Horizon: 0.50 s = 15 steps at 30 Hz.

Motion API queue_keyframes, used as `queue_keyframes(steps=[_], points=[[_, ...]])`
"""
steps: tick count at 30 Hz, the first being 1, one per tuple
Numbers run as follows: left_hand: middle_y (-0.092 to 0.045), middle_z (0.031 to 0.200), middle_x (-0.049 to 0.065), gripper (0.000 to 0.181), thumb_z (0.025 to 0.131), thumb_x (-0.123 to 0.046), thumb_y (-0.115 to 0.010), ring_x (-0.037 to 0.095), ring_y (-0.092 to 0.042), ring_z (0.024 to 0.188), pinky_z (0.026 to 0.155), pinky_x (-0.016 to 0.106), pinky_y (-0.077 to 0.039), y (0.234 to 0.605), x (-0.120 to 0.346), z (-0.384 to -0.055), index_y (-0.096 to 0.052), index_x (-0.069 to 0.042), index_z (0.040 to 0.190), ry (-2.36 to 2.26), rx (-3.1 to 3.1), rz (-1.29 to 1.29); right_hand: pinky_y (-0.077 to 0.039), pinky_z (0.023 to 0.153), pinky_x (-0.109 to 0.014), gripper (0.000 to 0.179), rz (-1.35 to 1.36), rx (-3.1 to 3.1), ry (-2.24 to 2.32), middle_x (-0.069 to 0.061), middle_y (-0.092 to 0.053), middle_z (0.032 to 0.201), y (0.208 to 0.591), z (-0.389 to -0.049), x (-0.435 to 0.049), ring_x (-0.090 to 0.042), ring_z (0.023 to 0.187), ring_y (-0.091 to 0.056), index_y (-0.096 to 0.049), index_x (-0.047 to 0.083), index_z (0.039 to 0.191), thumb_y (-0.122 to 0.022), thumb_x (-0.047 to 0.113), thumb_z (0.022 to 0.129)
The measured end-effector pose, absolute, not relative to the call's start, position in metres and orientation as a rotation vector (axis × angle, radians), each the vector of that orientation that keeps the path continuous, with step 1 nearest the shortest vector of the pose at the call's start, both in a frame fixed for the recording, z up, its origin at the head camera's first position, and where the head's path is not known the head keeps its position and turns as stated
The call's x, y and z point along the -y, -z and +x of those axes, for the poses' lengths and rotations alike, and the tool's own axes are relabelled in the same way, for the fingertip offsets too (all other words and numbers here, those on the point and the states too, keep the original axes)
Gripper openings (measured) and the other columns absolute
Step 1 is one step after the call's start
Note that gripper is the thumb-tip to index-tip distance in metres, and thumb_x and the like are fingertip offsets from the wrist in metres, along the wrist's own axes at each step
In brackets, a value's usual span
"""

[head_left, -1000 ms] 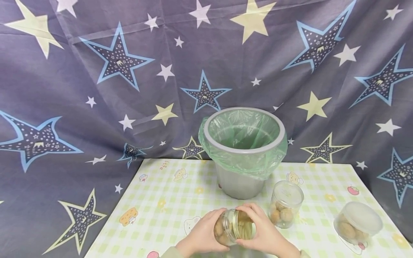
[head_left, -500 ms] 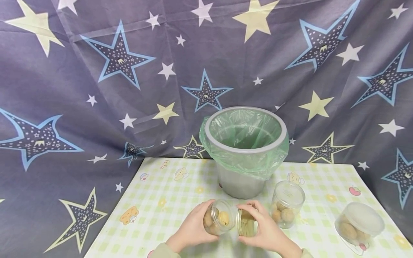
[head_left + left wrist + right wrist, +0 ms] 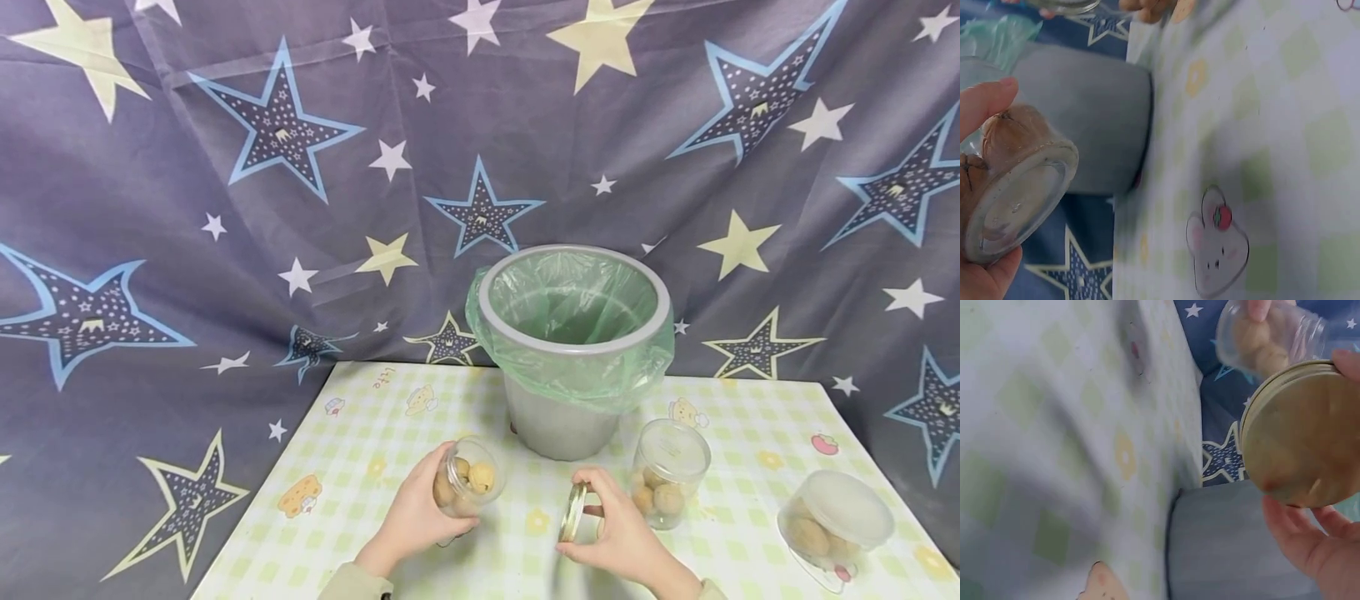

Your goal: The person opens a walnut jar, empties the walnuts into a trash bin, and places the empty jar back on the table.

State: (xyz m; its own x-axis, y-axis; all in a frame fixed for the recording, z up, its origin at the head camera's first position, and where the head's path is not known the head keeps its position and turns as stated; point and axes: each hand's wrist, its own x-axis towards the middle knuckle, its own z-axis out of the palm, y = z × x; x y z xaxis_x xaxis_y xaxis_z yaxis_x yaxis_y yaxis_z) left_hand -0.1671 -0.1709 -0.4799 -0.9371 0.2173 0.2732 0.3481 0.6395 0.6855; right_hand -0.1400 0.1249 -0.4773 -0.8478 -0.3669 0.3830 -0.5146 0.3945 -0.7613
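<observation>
Holding an open jar (image 3: 467,496) of round brown pieces (image 3: 481,477) aslant, a person's left hand (image 3: 416,518) curls round it above a checked tabletop (image 3: 405,442). Apart from it, the right hand (image 3: 618,533) pinches a gold lid (image 3: 573,512) by the rim in front of a grey bin (image 3: 561,427), a tall tub (image 3: 671,471) and a squat tub (image 3: 834,521) at right
</observation>
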Motion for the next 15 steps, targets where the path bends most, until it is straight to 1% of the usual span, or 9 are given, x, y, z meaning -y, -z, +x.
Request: queue_keyframes(steps=[3, 5, 9, 11, 15], points=[[-0.048, 0.140, 0.009, 0.102, 0.057, -0.031, -0.091, 0.034, -0.047, 0.126, 0.102, 0.055, -0.040, 0.478, 0.182, -0.169, -0.037, -0.011, 0.142, 1.200, 2.685, -0.356, -0.057, 0.077, -0.039, 0.065, 0.745, 2.526, -1.413, -0.012, -0.051, 0.118, 0.481, -0.144, -0.124, -0.028, 0.105, -0.054, -0.045, 0.006, 0.112, -0.087, 0.015, 0.063], [-0.047, 0.140, 0.010, 0.104, 0.057, -0.033, -0.091, 0.034, -0.047, 0.126, 0.102, 0.055, -0.039, 0.477, 0.190, -0.169, -0.036, -0.011, 0.143, 1.206, 2.684, -0.279, -0.056, 0.078, -0.044, 0.064, 0.730, 2.553, -1.383, -0.013, -0.052, 0.118, 0.484, -0.146, -0.123, -0.034, 0.105, -0.055, -0.044, 0.004, 0.109, -0.087, 0.016, 0.062], [-0.045, 0.141, 0.015, 0.107, 0.057, -0.037, -0.090, 0.037, -0.046, 0.127, 0.101, 0.056, -0.039, 0.477, 0.206, -0.170, -0.033, -0.009, 0.144, 1.205, 2.662, -0.189, -0.053, 0.079, -0.055, 0.065, 0.725, 2.600, -1.362, -0.016, -0.051, 0.119, 0.492, -0.152, -0.122, -0.039, 0.107, -0.054, -0.043, 0.003, 0.108, -0.087, 0.016, 0.062], [-0.045, 0.141, 0.017, 0.107, 0.058, -0.032, -0.090, 0.038, -0.045, 0.128, 0.102, 0.057, -0.038, 0.478, 0.214, -0.170, -0.032, -0.007, 0.144, 1.204, 2.636, -0.174, -0.053, 0.079, -0.055, 0.065, 0.753, 2.616, -1.347, -0.017, -0.049, 0.119, 0.496, -0.156, -0.121, -0.038, 0.107, -0.053, -0.043, 0.003, 0.109, -0.087, 0.017, 0.063], [-0.044, 0.141, 0.019, 0.105, 0.059, -0.025, -0.090, 0.039, -0.043, 0.129, 0.104, 0.057, -0.036, 0.478, 0.228, -0.169, -0.031, -0.006, 0.144, 1.190, 2.596, -0.147, -0.052, 0.080, -0.056, 0.065, 0.809, 2.650, -1.372, -0.021, -0.046, 0.119, 0.505, -0.165, -0.116, -0.038, 0.107, -0.050, -0.046, 0.005, 0.111, -0.087, 0.021, 0.063]])
